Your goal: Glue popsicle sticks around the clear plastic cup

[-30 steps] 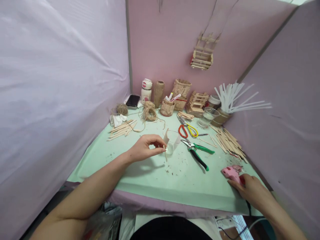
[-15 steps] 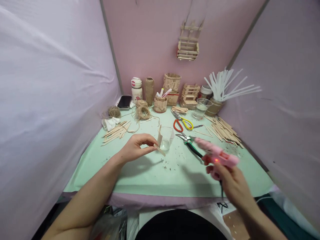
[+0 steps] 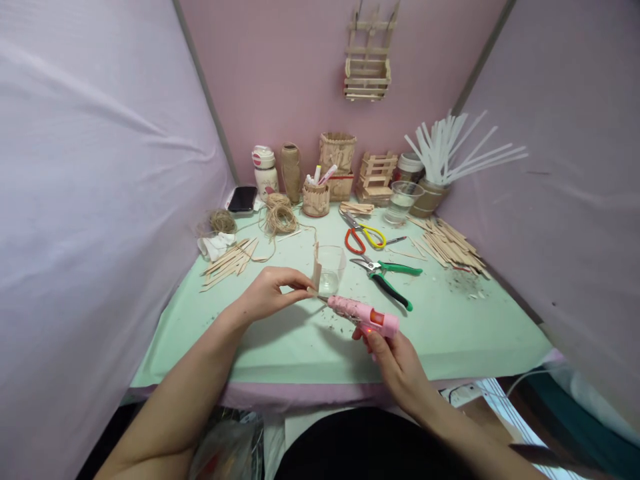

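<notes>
While the right grip (image 3: pixel 395 363) is wrapped around the handle of a pink glue gun (image 3: pixel 357 310), whose small light glows orange, the left grip (image 3: pixel 280 290) has its thumb and fingertips pinched together on a thin wooden stick (image 3: pixel 313 291). The gun's nozzle points left, toward the stick just beside those fingertips; whether the two touch is too small to tell. Right behind them, a clear plastic cup (image 3: pixel 334 263) stands upright on the green-covered counter (image 3: pixel 460 340), with a wooden strip (image 3: pixel 317 267) standing along its left side. To the right of the cup lie green-handled pruning shears (image 3: pixel 376 268), blades apart, and behind these a pair of red-and-yellow scissors (image 3: pixel 360 229). Loose twine (image 3: pixel 280 215) sits farther back on the left, and a pile of wooden sticks (image 3: pixel 453 247) spreads along the right side.
</notes>
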The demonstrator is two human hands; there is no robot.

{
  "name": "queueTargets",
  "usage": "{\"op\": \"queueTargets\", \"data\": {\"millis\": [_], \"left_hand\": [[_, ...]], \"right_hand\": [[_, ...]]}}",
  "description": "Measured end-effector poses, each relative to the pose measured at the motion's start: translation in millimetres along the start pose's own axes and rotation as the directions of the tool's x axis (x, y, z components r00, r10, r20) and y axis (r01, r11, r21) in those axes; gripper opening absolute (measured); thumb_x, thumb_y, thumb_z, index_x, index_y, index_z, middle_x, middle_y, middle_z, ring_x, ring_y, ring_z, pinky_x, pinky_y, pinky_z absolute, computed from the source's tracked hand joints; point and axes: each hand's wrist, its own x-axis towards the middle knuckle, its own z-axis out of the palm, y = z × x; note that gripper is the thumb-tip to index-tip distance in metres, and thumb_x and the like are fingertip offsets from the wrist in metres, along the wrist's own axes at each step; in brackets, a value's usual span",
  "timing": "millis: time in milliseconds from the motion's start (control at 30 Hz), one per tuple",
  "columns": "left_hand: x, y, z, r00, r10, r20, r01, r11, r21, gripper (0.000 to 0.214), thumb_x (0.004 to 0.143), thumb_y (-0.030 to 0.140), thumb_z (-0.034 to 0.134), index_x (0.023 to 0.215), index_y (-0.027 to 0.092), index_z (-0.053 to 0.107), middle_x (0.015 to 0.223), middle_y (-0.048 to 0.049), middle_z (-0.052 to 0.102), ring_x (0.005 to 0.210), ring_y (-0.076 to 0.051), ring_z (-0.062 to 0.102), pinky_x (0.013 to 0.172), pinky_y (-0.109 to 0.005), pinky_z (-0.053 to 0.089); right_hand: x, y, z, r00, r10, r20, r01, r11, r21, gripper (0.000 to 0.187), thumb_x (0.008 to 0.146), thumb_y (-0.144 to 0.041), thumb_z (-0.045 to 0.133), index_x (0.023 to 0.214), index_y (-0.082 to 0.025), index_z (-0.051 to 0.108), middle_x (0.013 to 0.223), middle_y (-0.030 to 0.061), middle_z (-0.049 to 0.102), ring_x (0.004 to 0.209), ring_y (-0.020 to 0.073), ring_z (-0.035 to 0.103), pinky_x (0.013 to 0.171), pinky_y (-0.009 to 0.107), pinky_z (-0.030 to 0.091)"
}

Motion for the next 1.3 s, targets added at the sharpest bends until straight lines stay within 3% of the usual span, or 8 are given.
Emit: {"op": "queueTargets", "data": {"millis": [333, 633, 933, 1300], "left_hand": [[-0.4, -1.9, -0.8, 0.999, -0.036, -0.001, 0.036, 0.999, 0.019, 0.012, 0.082, 0.025, 0.070, 0.089, 0.016, 0.075, 0.078, -0.0034, 0.076, 0.068, -0.011, 0.069, 0.067, -0.018, 0.054], [-0.5, -0.7, -0.7, 0.999, -0.038, 0.008, 0.038, 0.999, 0.020, 0.012, 0.082, 0.025, 0.070, 0.088, 0.016, 0.075, 0.078, -0.0036, 0.076, 0.068, -0.011, 0.069, 0.066, -0.018, 0.053], [-0.3, -0.9, 0.2, 0.999, -0.035, 0.000, 0.035, 0.999, 0.006, 0.015, 0.083, 0.028, 0.069, 0.087, 0.016, 0.075, 0.078, -0.0044, 0.076, 0.067, -0.011, 0.068, 0.065, -0.019, 0.054], [-0.8, -1.7, 0.2, 1.000, -0.024, -0.005, 0.024, 1.000, 0.010, 0.014, 0.082, 0.026, 0.070, 0.088, 0.015, 0.074, 0.079, -0.0046, 0.076, 0.068, -0.011, 0.069, 0.067, -0.018, 0.054]], "right_hand": [[5.4, 10.2, 8.6, 0.996, 0.037, -0.076, -0.041, 0.998, -0.055, 0.051, 0.095, -0.057, 0.039, 0.094, -0.015, 0.068, 0.071, 0.0047, 0.060, 0.063, 0.0170, 0.055, 0.058, 0.028, 0.045], [6.8, 5.0, 9.6, 0.998, -0.007, -0.064, 0.003, 0.998, -0.067, 0.052, 0.095, -0.058, 0.037, 0.109, -0.017, 0.067, 0.061, 0.0012, 0.055, 0.054, 0.0159, 0.049, 0.052, 0.027, 0.043], [6.9, 6.2, 9.8, 0.997, 0.016, -0.073, -0.022, 0.996, -0.084, 0.051, 0.094, -0.060, 0.037, 0.088, -0.019, 0.066, 0.058, 0.0007, 0.052, 0.053, 0.0156, 0.048, 0.051, 0.027, 0.042], [7.2, 7.9, 9.4, 0.996, 0.029, -0.085, -0.036, 0.995, -0.089, 0.051, 0.093, -0.062, 0.038, 0.082, -0.019, 0.065, 0.058, 0.0016, 0.054, 0.057, 0.0176, 0.053, 0.055, 0.028, 0.045]]}}
